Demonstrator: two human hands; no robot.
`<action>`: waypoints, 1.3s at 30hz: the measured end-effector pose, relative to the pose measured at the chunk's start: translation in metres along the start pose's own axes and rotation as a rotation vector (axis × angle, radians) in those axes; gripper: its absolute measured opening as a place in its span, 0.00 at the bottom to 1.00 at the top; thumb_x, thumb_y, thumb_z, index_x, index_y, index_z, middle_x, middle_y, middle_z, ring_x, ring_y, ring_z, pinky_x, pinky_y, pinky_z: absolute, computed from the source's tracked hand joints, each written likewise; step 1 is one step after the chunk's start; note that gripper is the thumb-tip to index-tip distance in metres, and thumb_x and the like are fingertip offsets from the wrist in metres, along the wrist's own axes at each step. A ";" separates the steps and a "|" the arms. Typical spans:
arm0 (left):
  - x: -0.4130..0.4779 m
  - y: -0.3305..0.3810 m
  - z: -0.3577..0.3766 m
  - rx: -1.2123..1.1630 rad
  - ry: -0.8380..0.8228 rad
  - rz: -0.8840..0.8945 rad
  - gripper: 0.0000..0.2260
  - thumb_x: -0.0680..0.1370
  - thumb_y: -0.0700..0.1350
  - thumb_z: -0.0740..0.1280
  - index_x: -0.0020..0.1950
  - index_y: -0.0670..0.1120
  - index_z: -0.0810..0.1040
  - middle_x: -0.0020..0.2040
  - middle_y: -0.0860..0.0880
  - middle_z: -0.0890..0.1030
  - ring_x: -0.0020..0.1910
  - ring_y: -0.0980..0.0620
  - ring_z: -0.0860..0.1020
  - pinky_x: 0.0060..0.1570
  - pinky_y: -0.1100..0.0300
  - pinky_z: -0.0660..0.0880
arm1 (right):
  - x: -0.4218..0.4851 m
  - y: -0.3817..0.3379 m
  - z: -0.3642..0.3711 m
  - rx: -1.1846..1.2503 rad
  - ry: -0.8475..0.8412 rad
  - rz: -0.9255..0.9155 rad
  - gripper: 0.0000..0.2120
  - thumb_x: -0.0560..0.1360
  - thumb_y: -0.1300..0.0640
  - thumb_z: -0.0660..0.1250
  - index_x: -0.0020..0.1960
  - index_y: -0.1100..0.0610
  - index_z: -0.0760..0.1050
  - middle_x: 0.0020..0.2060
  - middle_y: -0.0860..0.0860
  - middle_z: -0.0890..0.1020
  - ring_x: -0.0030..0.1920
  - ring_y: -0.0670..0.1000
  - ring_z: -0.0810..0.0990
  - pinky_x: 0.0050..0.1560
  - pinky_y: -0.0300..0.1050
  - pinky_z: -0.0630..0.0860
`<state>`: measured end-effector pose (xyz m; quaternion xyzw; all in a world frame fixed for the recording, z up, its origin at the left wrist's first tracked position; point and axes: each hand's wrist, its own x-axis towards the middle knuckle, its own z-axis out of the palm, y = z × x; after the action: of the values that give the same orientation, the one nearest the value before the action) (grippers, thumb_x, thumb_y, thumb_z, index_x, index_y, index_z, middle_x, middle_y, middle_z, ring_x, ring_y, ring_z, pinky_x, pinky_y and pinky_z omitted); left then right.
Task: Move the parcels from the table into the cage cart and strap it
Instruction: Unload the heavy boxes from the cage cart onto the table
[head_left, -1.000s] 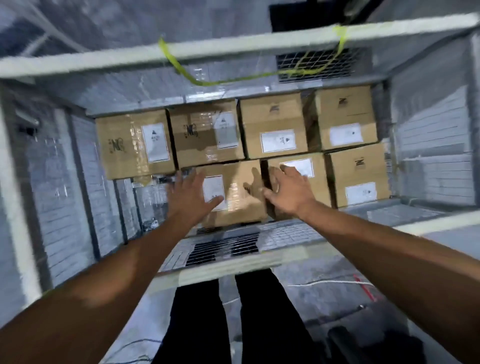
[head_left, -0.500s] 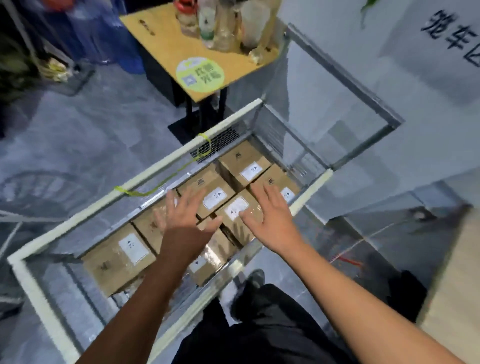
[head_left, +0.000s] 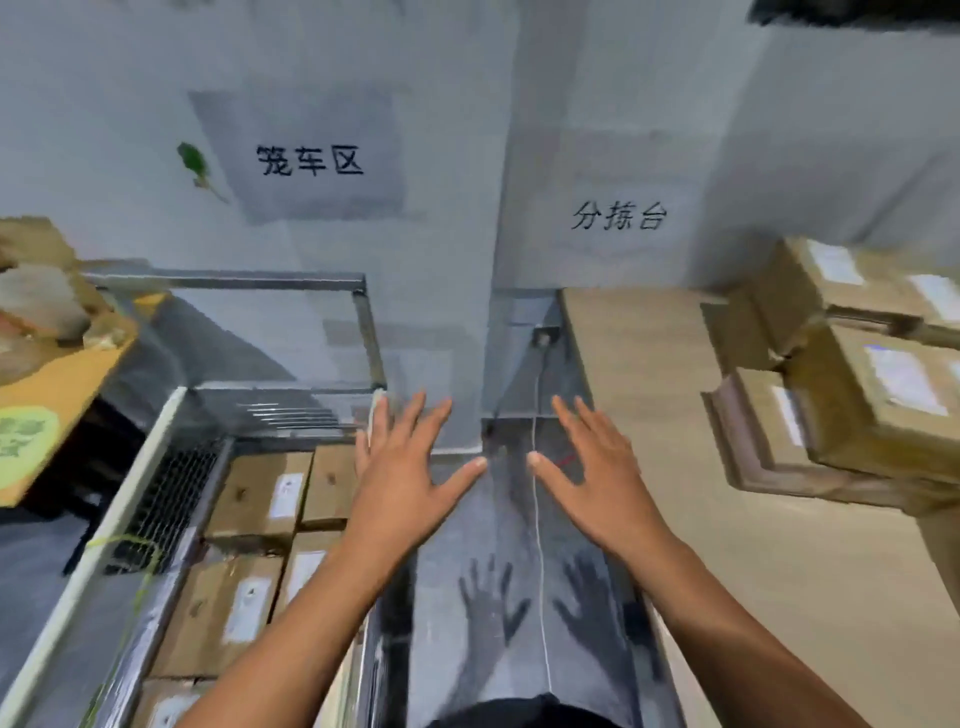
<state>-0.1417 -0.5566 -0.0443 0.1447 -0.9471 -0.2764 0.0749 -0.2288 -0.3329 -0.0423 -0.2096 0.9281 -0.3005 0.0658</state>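
**While Both Hands Are Free, the Next Box Is to Be Chosen With Care**

Since nothing is carried at this moment, the step in hand is judged to be the reach toward the bench (head_left: 675, 519) for another box. The left hand (head_left: 410, 483) and right hand (head_left: 597, 483) are held out palms down over the strip of floor (head_left: 519, 597) between the cage cart (head_left: 120, 493) and the bench. The fingers (head_left: 410, 421) of both are spread wide and straight, and nothing is touched.

The stacked boxes (head_left: 883, 400) are found at the far right of the bench, piled unevenly, with some tilted. The loaded boxes (head_left: 260, 499) lie flat in rows on the cart's bottom, labels up.

An upper box should be taken first, so that the uneven pile below is not upset. It is best gripped on two opposite sides, one hand to each, and lifted clear before it is swung across.

The white cord (head_left: 537, 519) lying along the floor between cart and bench should be watched while the body is turned.

Each box is best set flat against those already loaded, so that the rows are kept tight.

The yellow strap (head_left: 104, 543) on the cart's rail is better left alone until the bench has been cleared.
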 end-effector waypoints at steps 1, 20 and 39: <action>0.010 0.028 0.010 -0.004 -0.024 0.059 0.39 0.75 0.76 0.60 0.82 0.59 0.64 0.85 0.52 0.58 0.85 0.42 0.47 0.80 0.38 0.49 | -0.007 0.019 -0.019 0.004 0.031 0.048 0.37 0.78 0.32 0.61 0.83 0.39 0.53 0.84 0.48 0.54 0.84 0.51 0.48 0.81 0.61 0.48; 0.040 0.409 0.263 -0.090 -0.681 0.720 0.38 0.73 0.75 0.54 0.81 0.61 0.63 0.85 0.55 0.56 0.85 0.50 0.47 0.82 0.44 0.51 | -0.217 0.308 -0.231 0.110 0.743 0.892 0.39 0.75 0.27 0.51 0.82 0.42 0.58 0.83 0.48 0.59 0.83 0.50 0.49 0.81 0.59 0.51; 0.080 0.634 0.527 0.231 -0.878 1.279 0.34 0.82 0.68 0.57 0.85 0.56 0.56 0.86 0.48 0.50 0.84 0.39 0.44 0.81 0.39 0.43 | -0.223 0.403 -0.223 0.263 0.953 1.396 0.36 0.78 0.26 0.53 0.82 0.36 0.53 0.84 0.43 0.52 0.83 0.44 0.42 0.82 0.58 0.46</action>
<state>-0.4818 0.1927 -0.1341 -0.5447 -0.8121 -0.1112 -0.1774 -0.2235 0.1758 -0.0983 0.5681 0.7308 -0.3525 -0.1375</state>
